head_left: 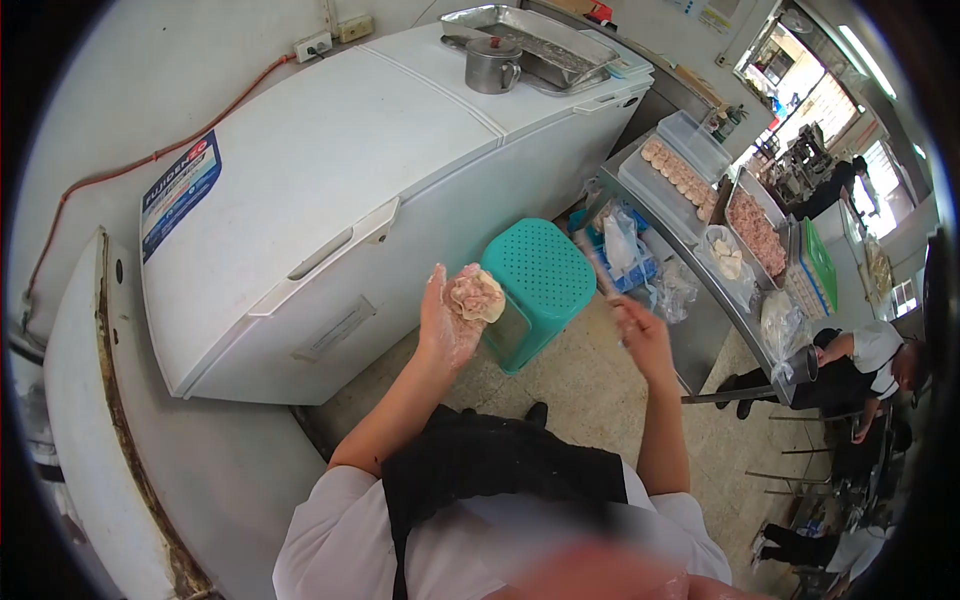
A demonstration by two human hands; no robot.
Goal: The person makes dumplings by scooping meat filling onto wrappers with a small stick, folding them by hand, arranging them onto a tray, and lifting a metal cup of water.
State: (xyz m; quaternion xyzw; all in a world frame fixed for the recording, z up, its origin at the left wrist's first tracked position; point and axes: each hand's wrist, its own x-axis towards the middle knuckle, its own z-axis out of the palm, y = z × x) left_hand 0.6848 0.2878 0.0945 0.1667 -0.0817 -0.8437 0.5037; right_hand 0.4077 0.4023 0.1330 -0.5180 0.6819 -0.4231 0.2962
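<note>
My left hand (447, 325) is cupped around a round dough wrapper with pink minced-meat filling (476, 296) on it. Flour or paste whitens the fingers and palm. Out to the right, my right hand (643, 338) has its fingers closed around the end of a slim, flat stick-like spreader (598, 264). The spreader is smeared by motion, so its exact kind is unclear. It points up and away from me, apart from the wrapper.
A teal plastic stool (540, 265) stands below my hands, beside a white chest freezer (330, 190). On the steel table (690, 235) at right are a tray of minced meat (755, 228), rows of formed dumplings (677, 178) and bagged wrappers (727, 258). A co-worker (860, 360) is farther right.
</note>
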